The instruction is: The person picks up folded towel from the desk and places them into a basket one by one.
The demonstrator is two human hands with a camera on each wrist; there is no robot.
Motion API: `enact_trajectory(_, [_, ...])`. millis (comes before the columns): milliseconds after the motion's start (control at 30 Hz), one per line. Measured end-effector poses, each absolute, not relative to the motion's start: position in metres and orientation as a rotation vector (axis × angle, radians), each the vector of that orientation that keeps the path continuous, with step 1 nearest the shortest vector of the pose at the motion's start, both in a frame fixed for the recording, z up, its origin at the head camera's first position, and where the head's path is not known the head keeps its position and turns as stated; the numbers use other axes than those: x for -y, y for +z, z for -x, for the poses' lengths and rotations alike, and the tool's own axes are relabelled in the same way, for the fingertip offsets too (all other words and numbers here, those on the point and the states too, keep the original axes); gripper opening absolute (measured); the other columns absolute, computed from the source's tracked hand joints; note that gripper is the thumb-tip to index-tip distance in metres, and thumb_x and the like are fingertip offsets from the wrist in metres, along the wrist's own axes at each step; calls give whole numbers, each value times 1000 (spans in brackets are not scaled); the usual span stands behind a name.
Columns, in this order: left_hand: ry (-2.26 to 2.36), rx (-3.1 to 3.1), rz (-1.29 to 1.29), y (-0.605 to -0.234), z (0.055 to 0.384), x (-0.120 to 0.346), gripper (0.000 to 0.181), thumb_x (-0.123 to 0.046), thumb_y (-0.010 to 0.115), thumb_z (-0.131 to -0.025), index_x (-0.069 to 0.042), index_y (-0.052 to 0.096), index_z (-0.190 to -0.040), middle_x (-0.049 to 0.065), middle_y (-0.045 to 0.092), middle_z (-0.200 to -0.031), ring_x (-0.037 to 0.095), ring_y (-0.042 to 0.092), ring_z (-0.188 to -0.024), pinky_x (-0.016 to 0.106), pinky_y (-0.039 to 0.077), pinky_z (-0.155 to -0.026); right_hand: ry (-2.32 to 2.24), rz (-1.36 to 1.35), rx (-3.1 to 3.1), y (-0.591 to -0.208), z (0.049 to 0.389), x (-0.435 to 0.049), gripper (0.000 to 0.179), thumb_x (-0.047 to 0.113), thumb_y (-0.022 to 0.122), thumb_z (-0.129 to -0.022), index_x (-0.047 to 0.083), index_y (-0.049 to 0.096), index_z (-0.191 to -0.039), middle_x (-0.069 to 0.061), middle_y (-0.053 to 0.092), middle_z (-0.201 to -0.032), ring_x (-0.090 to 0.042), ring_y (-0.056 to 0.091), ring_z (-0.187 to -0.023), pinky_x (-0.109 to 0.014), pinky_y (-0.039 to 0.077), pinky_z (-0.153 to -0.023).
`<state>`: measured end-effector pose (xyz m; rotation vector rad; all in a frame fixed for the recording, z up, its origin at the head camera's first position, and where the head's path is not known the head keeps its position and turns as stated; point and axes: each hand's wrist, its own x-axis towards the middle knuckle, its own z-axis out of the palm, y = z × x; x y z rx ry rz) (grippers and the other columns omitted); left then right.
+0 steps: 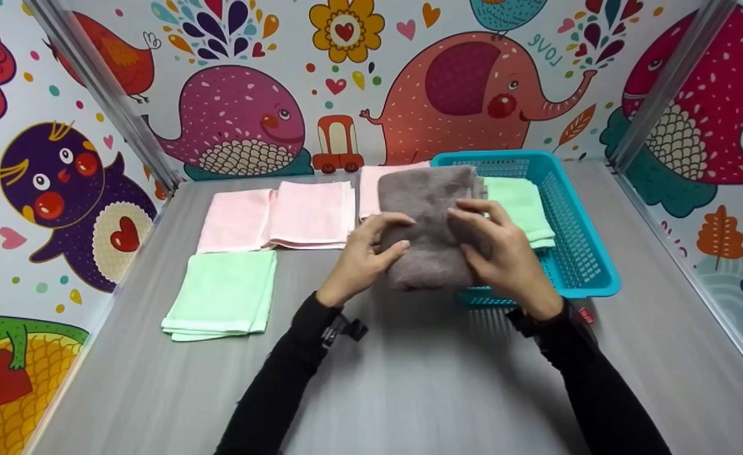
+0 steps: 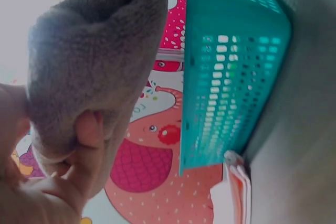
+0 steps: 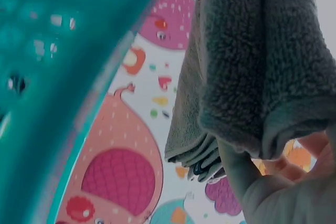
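Note:
Both hands hold a folded grey-brown towel (image 1: 427, 221) up above the table, in front of the basket's left side. The left hand (image 1: 371, 248) grips its left edge, with the thumb on the near face in the left wrist view, where the towel (image 2: 89, 61) looks thick and layered. On the right edge, the right hand (image 1: 504, 253) pinches the cloth between thumb and fingers. Its folded layers (image 3: 257, 61) hang over that hand in the right wrist view. Behind the towel a folded pink towel (image 1: 371, 189) is partly hidden.
A turquoise basket (image 1: 583, 246) stands at the right with a folded green towel (image 1: 516, 208) in it. Two folded pink towels (image 1: 235, 218) lie side by side at the back left. In front of them sits a folded green towel (image 1: 222, 294). Patterned walls (image 1: 346, 82) enclose the table.

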<state>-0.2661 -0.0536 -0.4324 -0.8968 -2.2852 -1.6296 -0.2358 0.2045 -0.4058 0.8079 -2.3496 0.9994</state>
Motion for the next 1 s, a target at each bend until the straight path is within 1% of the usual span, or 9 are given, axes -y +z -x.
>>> enact_trajectory(100, [-1567, 2302, 886, -431, 272, 38, 30, -20, 70, -99, -19, 72, -129, 8, 66, -119, 15, 56, -106, 28, 48, -87, 989, -763, 2359, -404, 241, -217, 56, -11, 72, -88, 11, 66, -139, -15, 55, -145, -28, 54, -135, -45, 51, -104])
enact_trajectory(200, [-1561, 2288, 894, -429, 279, 21, 31, -19, 68, -100, -19, 72, -131, 8, 66, -116, 15, 54, -100, 27, 44, -84, 987, -709, 2362, -403, 248, -229, 55, -11, 73, -88, 10, 67, -138, -15, 56, -145, -28, 53, -136, -48, 50, -106])
enact_trajectory(367, [-1686, 2237, 899, -426, 289, 1, 35, -15, 67, -101, -14, 68, -136, 11, 65, -122, 15, 56, -108, 26, 47, -93, 998, -648, 2353, -399, 252, -243, 52, -7, 73, -89, 10, 67, -138, -15, 57, -144, -30, 53, -136, -53, 47, -109])
enact_trajectory(500, [-1790, 2196, 922, -422, 293, -10, 37, -14, 66, -101, -11, 66, -138, 13, 63, -126, 15, 56, -115, 25, 50, -98, 982, -626, 2338, -392, 251, -252, 52, -7, 74, -89, 10, 67, -138, -14, 58, -144, -29, 53, -135, -27, 43, -115])
enact_trajectory(600, [-1796, 2190, 953, -417, 295, -19, 37, -14, 66, -101, -11, 66, -138, 13, 62, -127, 15, 56, -117, 26, 49, -100, 956, -613, 2338, -386, 249, -261, 53, -9, 74, -88, 10, 67, -138, -15, 58, -143, -30, 54, -134, -9, 34, -109])
enact_trajectory(667, [-1767, 2195, 973, -412, 299, -26, 37, -15, 66, -101, -11, 66, -138, 12, 63, -130, 14, 56, -118, 26, 47, -102, 941, -607, 2345, -379, 250, -268, 55, -12, 74, -86, 9, 67, -137, -16, 59, -142, -31, 54, -134, -11, 35, -109])
enact_trajectory(833, [-1703, 2221, 1046, -396, 315, -42, 39, -15, 64, -103, -10, 63, -141, 7, 62, -141, 13, 52, -126, 25, 43, -109, 923, -592, 2362, -357, 263, -284, 60, -16, 75, -78, 7, 69, -133, -16, 61, -139, -34, 55, -131, -23, 41, -110])
enact_trajectory(933, [-1698, 2270, 1074, -388, 326, -48, 40, -15, 62, -104, -9, 59, -144, 7, 59, -145, 13, 49, -130, 25, 39, -113, 890, -589, 2376, -349, 273, -290, 61, -16, 74, -80, 8, 68, -135, -16, 61, -137, -35, 55, -130, -31, 44, -110])
enact_trajectory(1000, [-1702, 2320, 1079, -386, 332, -51, 42, -14, 60, -105, -10, 56, -146, 6, 57, -148, 14, 47, -134, 25, 37, -114, 874, -585, 2384, -348, 280, -293, 60, -16, 73, -82, 9, 67, -136, -18, 60, -136, -36, 55, -130, -43, 45, -109])
